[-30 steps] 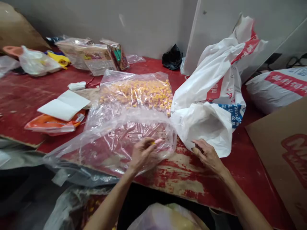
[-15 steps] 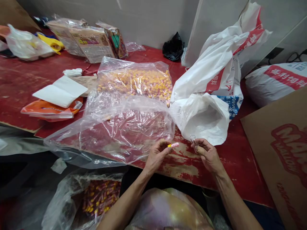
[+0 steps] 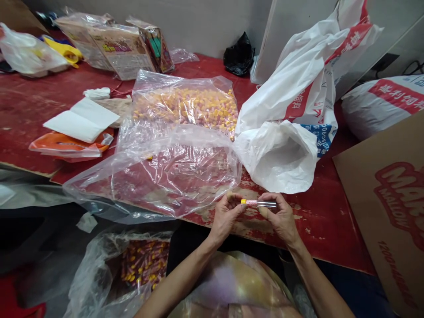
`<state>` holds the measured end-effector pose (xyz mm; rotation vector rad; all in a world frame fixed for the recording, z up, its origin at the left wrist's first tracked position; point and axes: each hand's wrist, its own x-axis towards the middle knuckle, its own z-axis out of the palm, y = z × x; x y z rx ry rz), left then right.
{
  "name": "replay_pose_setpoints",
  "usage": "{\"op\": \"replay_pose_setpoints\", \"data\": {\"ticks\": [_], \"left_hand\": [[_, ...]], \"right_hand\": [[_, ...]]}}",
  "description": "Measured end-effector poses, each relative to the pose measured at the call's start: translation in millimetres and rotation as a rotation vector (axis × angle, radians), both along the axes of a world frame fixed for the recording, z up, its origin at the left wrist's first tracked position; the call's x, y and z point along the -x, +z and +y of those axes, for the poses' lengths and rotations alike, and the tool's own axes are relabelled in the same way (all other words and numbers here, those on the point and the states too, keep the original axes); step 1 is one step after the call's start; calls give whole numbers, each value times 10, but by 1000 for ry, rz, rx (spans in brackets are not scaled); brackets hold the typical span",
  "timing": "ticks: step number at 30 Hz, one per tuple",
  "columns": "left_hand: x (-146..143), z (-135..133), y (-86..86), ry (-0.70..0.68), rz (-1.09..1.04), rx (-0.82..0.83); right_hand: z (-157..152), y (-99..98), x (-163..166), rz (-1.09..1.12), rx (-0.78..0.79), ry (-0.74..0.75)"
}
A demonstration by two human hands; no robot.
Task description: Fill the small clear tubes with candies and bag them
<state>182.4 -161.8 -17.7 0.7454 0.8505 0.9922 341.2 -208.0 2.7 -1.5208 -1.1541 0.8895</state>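
Nearest the camera, low at the left, a clear bag of filled tubes (image 3: 139,269) sagged open below the edge of the surface (image 3: 331,221), its red and yellow pieces showing through the plastic. Just above the worn near edge of that red surface, the left hand (image 3: 227,216) and the right hand (image 3: 280,216) met over a slim clear tube (image 3: 261,203) held level between them. The left hand pinched the yellow-capped end, the right hand closed its fingertips round the clear end, so both were clamped on the tube. Just beyond the hands lay a large, nearly flat clear plastic bag (image 3: 165,176), and beside it to the right a white sack (image 3: 281,154) with its mouth gaping toward the person. Farther back, a clear bag of yellow and pink pieces (image 3: 188,106) rested touching the flat one. To the left sat a folded white sheet (image 3: 81,119) on an orange packet (image 3: 62,145). At the far wall stood a wrapped carton (image 3: 112,44) and a black bag (image 3: 238,55); a brown cardboard box (image 3: 391,198) stood at the right.
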Motion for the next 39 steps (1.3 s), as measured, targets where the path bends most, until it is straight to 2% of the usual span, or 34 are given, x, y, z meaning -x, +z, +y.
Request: {"op": "replay_pose_setpoints", "data": {"ticks": [4, 12, 25, 30, 32, 35, 39], "left_hand": [[-18, -50, -21, -15, -15, -9], [-7, -152, -35, -4, 124, -121], [-55, -219, -123, -30, 239, -214], [-11, -159, -169, -233, 461, -464], [20, -129, -185, -182, 498, -519], [81, -92, -213, -38, 576, -513], [135, -59, -266, 18, 606, -431]], "right_hand": [[-3, -22, 54, -100, -51, 69], [-8, -107, 71, -287, -137, 182], [-89, -260, 177, -478, -168, 101], [-33, -201, -63, -639, -33, 418], [28, -248, -188, -807, -35, 481], [106, -398, -315, -1029, -33, 538], [116, -574, -364, -1154, 23, 626]]}}
